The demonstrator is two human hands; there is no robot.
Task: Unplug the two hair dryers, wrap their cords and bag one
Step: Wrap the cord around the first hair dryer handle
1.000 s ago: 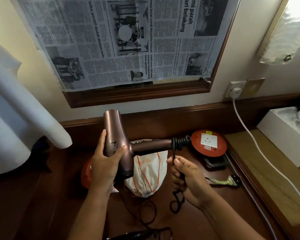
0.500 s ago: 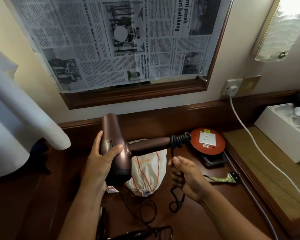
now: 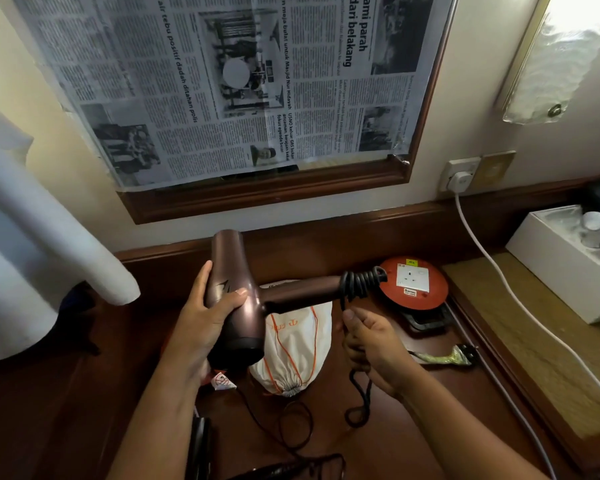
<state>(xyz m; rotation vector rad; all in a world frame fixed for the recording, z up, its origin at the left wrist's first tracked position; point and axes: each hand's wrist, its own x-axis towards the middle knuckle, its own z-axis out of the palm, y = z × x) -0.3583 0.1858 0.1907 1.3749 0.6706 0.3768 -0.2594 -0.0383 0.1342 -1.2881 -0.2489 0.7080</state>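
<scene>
Both hands raised: left (image 3: 208, 317) gripping, thumb across; right (image 3: 371, 344) fisted.

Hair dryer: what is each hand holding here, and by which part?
The left hand wraps the hair dryer by its barrel, handle pointing right. The right hand pinches the black cord just below the coils wound on the handle's end.

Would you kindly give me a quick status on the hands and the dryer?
Left hand grips bronze dryer body. Right hand holds black cord, several turns on handle. White drawstring bag closed on desk beneath. Nothing blocking.
</scene>
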